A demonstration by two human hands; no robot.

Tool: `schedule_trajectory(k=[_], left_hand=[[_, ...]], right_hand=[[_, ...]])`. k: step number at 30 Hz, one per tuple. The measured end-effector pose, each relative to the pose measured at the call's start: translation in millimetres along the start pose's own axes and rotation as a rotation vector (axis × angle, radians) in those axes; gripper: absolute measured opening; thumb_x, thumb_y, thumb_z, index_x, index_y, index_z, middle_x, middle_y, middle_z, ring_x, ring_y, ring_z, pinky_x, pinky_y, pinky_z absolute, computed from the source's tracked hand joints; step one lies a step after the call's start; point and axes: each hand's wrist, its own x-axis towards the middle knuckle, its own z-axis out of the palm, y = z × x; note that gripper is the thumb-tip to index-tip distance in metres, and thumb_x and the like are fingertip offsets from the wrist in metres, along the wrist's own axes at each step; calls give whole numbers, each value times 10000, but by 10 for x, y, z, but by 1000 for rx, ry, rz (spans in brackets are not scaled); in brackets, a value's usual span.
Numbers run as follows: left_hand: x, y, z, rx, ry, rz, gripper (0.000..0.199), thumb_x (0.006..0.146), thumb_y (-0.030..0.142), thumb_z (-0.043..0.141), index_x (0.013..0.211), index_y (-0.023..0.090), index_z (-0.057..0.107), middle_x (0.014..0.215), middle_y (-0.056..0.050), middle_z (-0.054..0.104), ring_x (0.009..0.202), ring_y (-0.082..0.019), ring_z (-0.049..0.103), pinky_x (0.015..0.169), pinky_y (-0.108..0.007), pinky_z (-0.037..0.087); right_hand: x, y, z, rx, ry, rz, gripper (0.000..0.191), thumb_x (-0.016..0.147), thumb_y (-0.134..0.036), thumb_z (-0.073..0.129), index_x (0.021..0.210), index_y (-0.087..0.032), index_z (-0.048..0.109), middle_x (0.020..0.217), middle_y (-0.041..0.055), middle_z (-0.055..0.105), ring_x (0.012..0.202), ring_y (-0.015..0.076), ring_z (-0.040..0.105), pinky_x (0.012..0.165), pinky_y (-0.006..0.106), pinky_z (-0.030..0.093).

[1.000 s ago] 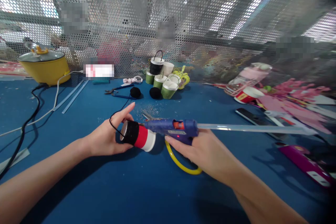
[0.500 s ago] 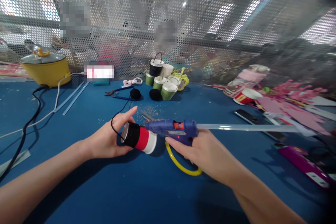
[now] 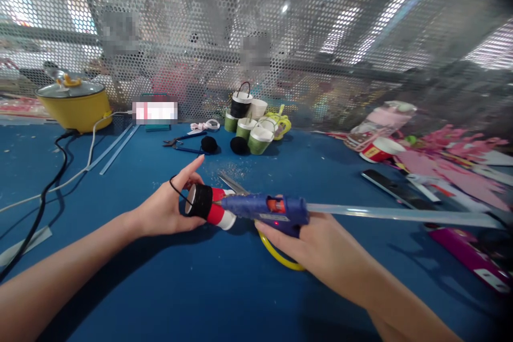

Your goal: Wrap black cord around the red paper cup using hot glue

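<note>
The left hand is pinching a small black-red-and-white cylindrical cup between thumb and fingers, its long axis lying sideways, white end pointing right, away from the palm. The right hand is wrapping around a blue plastic glue gun, its nozzle pointing left at the cup; whether they are touching is unclear.
</note>
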Motion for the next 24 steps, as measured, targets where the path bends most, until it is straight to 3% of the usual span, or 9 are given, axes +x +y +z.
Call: schedule_trajectory(k=[5, 9, 13, 18, 20, 24], left_hand=[[10, 11, 4, -32, 9, -6, 987, 666, 187, 674, 1433, 307, 63, 1059, -47, 516, 970, -213, 564, 867, -394, 472], [2, -2, 7, 7, 9, 43, 965, 683, 173, 657, 1433, 301, 64, 1075, -58, 518, 962, -212, 570, 868, -398, 472], [-2, -15, 10, 105, 19, 167, 961, 692, 148, 657, 1436, 288, 64, 1111, -83, 519, 1011, -226, 554, 916, -424, 443], [-2, 15, 9, 231, 19, 272, 963, 696, 128, 654, 1438, 278, 59, 1117, -91, 543, 1008, -232, 553, 897, -411, 456], [-5, 28, 5, 247, 22, 288, 950, 699, 129, 651, 1436, 272, 70, 1124, -92, 545, 1008, -230, 555, 895, -406, 458], [-8, 30, 0, 245, 26, 281, 948, 699, 132, 647, 1438, 264, 69, 1125, -100, 545, 1014, -236, 555, 894, -406, 459]], right_hand=[[3, -4, -1, -99, 37, -75, 231, 786, -207, 485, 761, -240, 711, 532, 43, 627, 540, 198, 626, 512, 269, 518], [6, 49, 55, -66, 42, 4, 199, 792, -227, 505, 797, -237, 704, 622, 41, 678, 562, 190, 633, 544, 276, 522], [39, 72, 64, -31, 21, 103, 192, 803, -265, 504, 757, -209, 682, 594, 20, 671, 513, 168, 603, 517, 266, 502], [95, 60, 48, 69, 21, 114, 168, 794, -275, 520, 800, -198, 669, 704, 7, 691, 642, 165, 628, 640, 259, 507], [106, 56, 53, 78, 20, 130, 155, 792, -283, 530, 755, -197, 654, 641, -7, 665, 602, 155, 612, 595, 246, 491], [150, 84, 49, 148, -28, 297, 230, 780, -330, 558, 600, -187, 556, 408, -47, 508, 384, 113, 488, 423, 231, 401]])
